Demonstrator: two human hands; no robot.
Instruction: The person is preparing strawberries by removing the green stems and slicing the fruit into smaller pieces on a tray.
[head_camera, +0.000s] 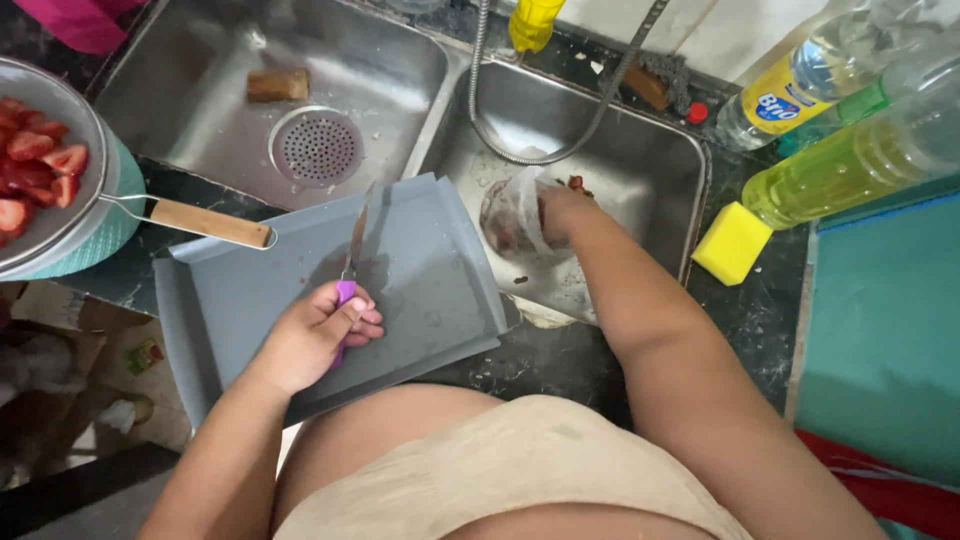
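Purple-handled knife (350, 262) gripped by left hand (318, 335) over grey tray (250, 300), right hand (562, 212) fingers hidden in plastic bag (520, 215)

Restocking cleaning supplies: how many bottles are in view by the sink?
3. A yellow bottle behind the sink at the top edge; a clear bottle at top right; a bottle of yellow liquid lying below it. Others may sit outside the frame.

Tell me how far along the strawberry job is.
Done: cut strawberries sit in the strainer. In hand: left hand holds the purple-handled knife over the bare grey board; right hand is at a clear plastic container in the sink. Left: red scraps there.
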